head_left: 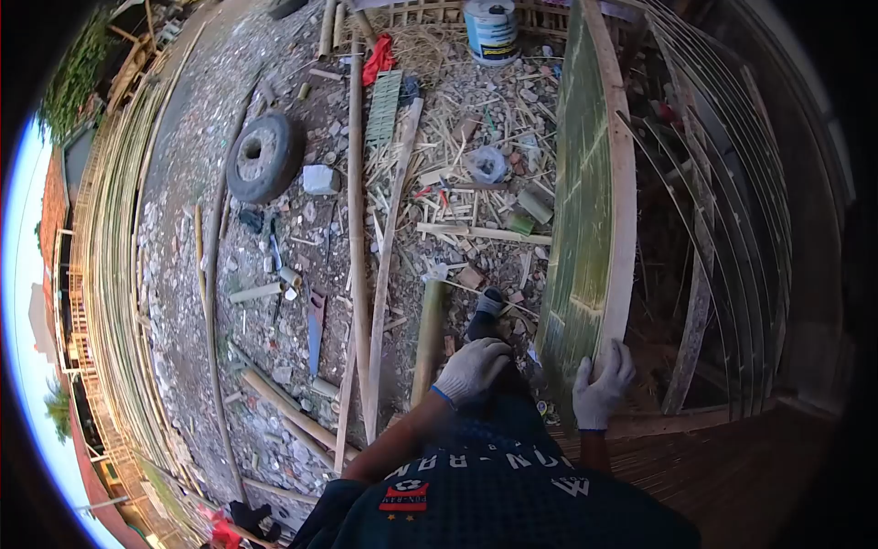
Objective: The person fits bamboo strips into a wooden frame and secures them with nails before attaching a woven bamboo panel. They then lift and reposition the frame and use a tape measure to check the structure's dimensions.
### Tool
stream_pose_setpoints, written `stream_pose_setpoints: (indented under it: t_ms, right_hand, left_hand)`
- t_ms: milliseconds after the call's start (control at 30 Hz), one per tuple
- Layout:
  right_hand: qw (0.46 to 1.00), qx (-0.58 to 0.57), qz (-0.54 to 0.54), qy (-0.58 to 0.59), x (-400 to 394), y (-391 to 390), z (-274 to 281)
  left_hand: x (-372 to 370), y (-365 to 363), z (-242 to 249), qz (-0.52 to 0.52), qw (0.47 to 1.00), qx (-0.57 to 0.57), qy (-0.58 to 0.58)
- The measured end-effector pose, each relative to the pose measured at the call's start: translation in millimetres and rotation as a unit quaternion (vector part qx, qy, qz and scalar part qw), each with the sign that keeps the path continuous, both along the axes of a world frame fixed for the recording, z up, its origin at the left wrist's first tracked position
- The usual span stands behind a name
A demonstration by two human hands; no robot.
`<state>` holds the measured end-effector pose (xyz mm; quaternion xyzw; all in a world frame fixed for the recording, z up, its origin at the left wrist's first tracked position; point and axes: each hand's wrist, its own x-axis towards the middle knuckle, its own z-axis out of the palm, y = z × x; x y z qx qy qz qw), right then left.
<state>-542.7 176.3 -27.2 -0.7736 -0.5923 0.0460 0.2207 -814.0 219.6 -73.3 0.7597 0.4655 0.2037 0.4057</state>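
My right hand (604, 386), in a whitish work glove, is closed at the near end of a pale wooden board (623, 229), thumb on the left and fingers on the right. Along that board's left side runs a long panel of green split bamboo (583, 183). My left hand (471, 373), gloved the same way, lies over my bent leg with its fingers laid out and holds nothing visible. A shoe (487, 311) shows just beyond it. Left of the shoe is a thick green bamboo piece (428, 339).
A handsaw (316, 331), a tyre (265, 157), a white block (320, 179) and long bamboo poles (357, 229) lie on rubble-strewn ground. Bamboo offcuts (485, 232) are scattered ahead. A paint bucket (491, 32) stands at the back. Bent bamboo strips (732, 210) rise at the right.
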Motion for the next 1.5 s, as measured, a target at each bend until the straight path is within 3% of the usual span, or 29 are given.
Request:
stream_pose_setpoints:
  t_ms: [33, 67, 167, 333, 433, 600, 833, 867, 1067, 1200, 1300, 1367, 1433, 1500]
  right_hand:
    - [1.000, -0.006, 0.002, -0.004, 0, 0, 2]
    - [1.000, -0.016, -0.005, 0.009, -1, 0, 4]
    - [1.000, -0.004, -0.014, 0.011, 0, 1, 3]
    - [0.999, 0.002, -0.029, 0.018, 3, 3, 5]
    - [0.998, -0.004, -0.038, 0.043, 4, 3, 6]
    - [0.999, 0.000, -0.037, 0.025, 6, 4, 9]
    - [0.999, 0.013, -0.049, 0.011, 5, 9, 18]
    - [0.999, 0.016, -0.050, 0.014, 4, 9, 19]
    - [0.998, 0.009, -0.060, 0.019, 5, 12, 24]
    - [0.996, -0.014, -0.080, 0.028, 1, 10, 24]
    - [0.996, -0.028, -0.083, 0.032, 6, 15, 28]
    - [0.995, -0.039, -0.088, 0.038, 5, 9, 18]
    - [0.990, -0.090, -0.104, 0.009, 0, 2, 11]
    - [0.986, -0.128, -0.108, -0.015, -3, 0, 10]
  left_hand:
    - [1, 16, 7, -0.026, 1.000, 0.016, 0.002]
    - [3, 27, 16, -0.005, 0.997, -0.067, 0.023]
    - [-5, 69, 13, -0.071, 0.996, -0.049, 0.032]
    - [-14, 133, 11, -0.076, 0.989, -0.081, 0.096]
    - [-13, 162, 9, -0.071, 0.994, -0.054, 0.070]
    - [7, 195, 14, -0.153, 0.980, -0.060, 0.112]
    - [53, 221, -1, -0.271, 0.961, -0.015, 0.048]
    - [54, 225, -15, -0.319, 0.944, 0.061, 0.054]
    - [65, 244, -25, -0.341, 0.939, 0.050, 0.008]
    - [45, 271, -68, -0.323, 0.946, 0.015, 0.016]
    - [28, 299, -66, -0.217, 0.968, -0.069, 0.102]
    - [1, 329, -94, -0.180, 0.967, -0.116, 0.141]
    - [-25, 367, -119, -0.185, 0.944, -0.109, 0.249]
    - [-71, 410, -173, -0.237, 0.939, -0.081, 0.237]
